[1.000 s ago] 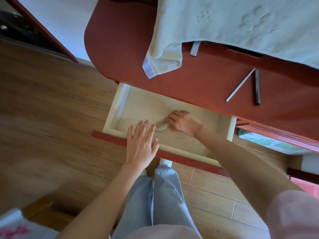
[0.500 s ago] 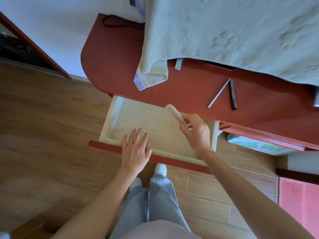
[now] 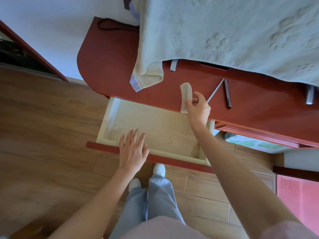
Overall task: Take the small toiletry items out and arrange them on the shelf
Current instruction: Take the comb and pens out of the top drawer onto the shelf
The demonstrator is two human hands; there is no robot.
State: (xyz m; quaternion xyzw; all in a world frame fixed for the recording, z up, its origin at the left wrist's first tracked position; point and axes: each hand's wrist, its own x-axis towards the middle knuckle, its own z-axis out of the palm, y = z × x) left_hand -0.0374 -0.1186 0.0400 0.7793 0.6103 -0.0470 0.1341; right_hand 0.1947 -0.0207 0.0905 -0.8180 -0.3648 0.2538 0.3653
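The right hand (image 3: pixel 198 107) pinches the pale comb (image 3: pixel 185 97) by its lower half, over the front edge of the red shelf (image 3: pixel 107 66). The comb's long axis runs away from the person (teeth to the left). The left hand (image 3: pixel 133 150) lies flat and holds nothing, on the front of the open drawer (image 3: pixel 155 125). Bare shelf lies left; two thin sticks (image 3: pixel 222 92) lie right.

Soft daylight, gentle shadows, wide-angle edge bending, blurred lower corners

The right hand (image 3: pixel 198 109) holds a comb (image 3: pixel 186 96) over the red shelf (image 3: pixel 110 66); the left hand (image 3: pixel 133 150) rests on the drawer (image 3: pixel 165 128).
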